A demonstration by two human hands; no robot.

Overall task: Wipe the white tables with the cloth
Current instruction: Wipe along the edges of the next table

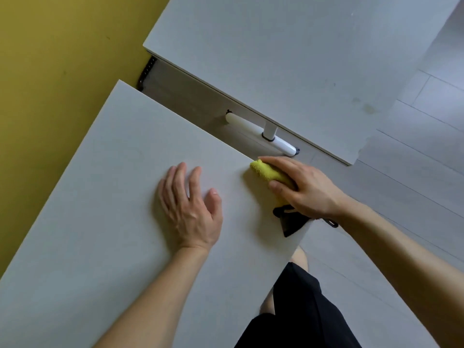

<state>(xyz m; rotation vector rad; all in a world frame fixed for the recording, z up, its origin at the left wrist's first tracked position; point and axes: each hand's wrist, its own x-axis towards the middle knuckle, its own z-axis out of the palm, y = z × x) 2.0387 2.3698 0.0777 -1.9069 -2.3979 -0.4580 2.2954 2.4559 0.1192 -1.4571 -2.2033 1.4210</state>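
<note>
A white table (105, 197) fills the lower left of the view. My right hand (306, 189) presses a folded yellow cloth (266, 170) onto the table's far right edge, close to its corner. Most of the cloth is hidden under the palm. My left hand (190, 207) lies flat on the tabletop to the left of the cloth, fingers spread, holding nothing. A second white table (288, 54) stands beyond a narrow gap, with faint yellowish marks near its right end.
A yellow wall (50, 71) runs along the left. The second table's white leg and foot bar (266, 133) sit in the gap. A small black object (288, 222) lies at the near table's right edge under my wrist. Grey floor (401, 197) lies to the right.
</note>
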